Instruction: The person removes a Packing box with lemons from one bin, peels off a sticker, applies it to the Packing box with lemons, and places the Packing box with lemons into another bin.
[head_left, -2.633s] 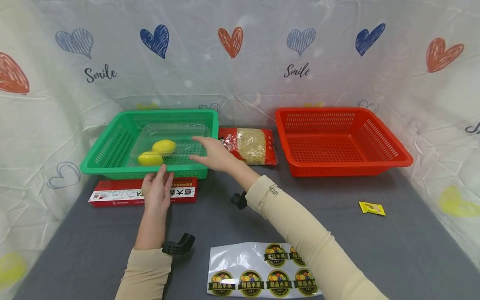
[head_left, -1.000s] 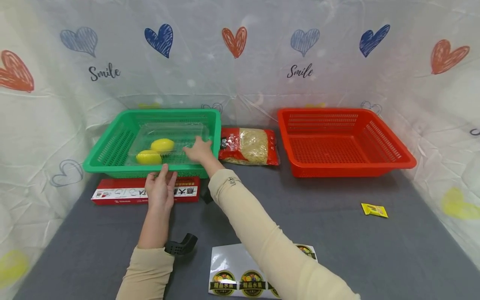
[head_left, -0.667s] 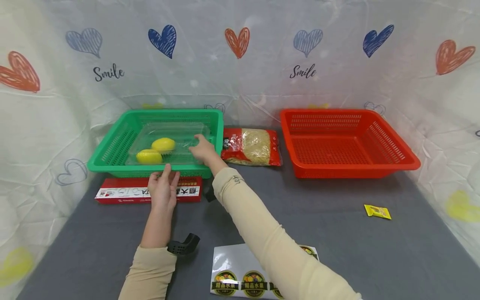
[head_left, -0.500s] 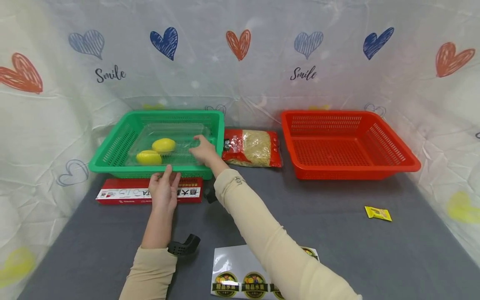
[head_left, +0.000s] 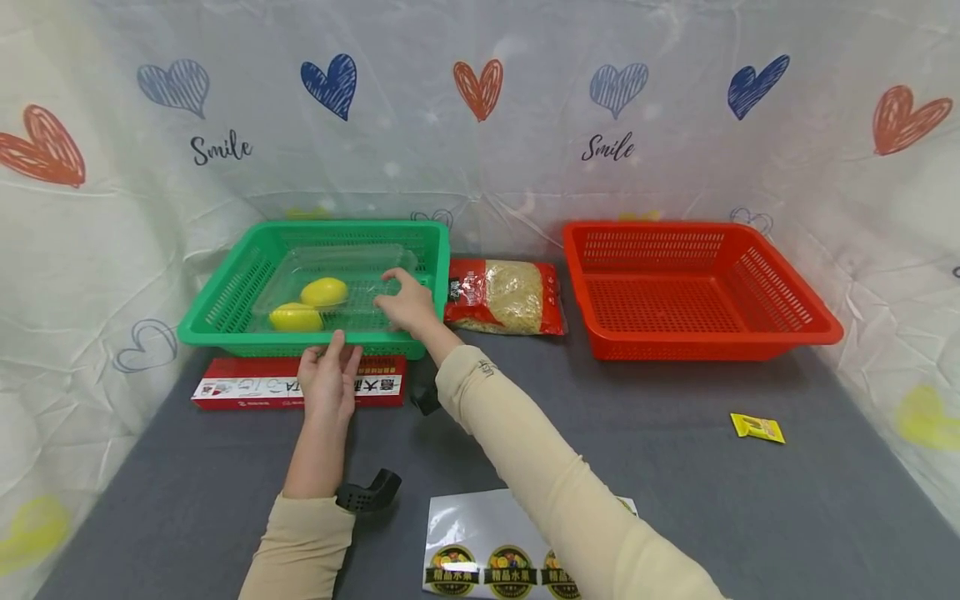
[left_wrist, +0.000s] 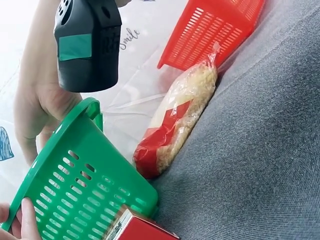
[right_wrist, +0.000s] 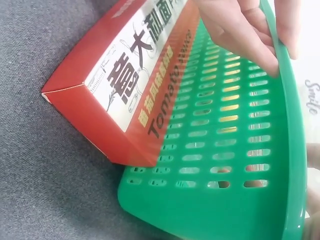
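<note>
In the head view a clear plastic box [head_left: 360,258] with two lemons [head_left: 325,292] visible through it sits in the green basket [head_left: 195,329]. My left hand [head_left: 326,379] grips the basket's front rim, thumb on top; the right wrist view shows these left fingers [right_wrist: 240,37] against the outer wall. My right hand [head_left: 412,308] reaches over the basket's right side, above the box's right part. Its thumb and index finger are bent and spread, with a gap between them. Whether they touch the plastic is hard to see. The other right fingers are hidden.
A red pasta box [head_left: 247,396] lies against the green basket's front. A bag of noodles [head_left: 513,296] lies between it and a red basket [head_left: 705,342]. A yellow packet [head_left: 757,428] lies at right, and a sheet of round stickers [head_left: 472,533] in front.
My right hand has come down from the basket's right edge to the clear box, and its thumb and index finger have just spread. The box has shifted slightly left. My left hand stays on the rim.
</note>
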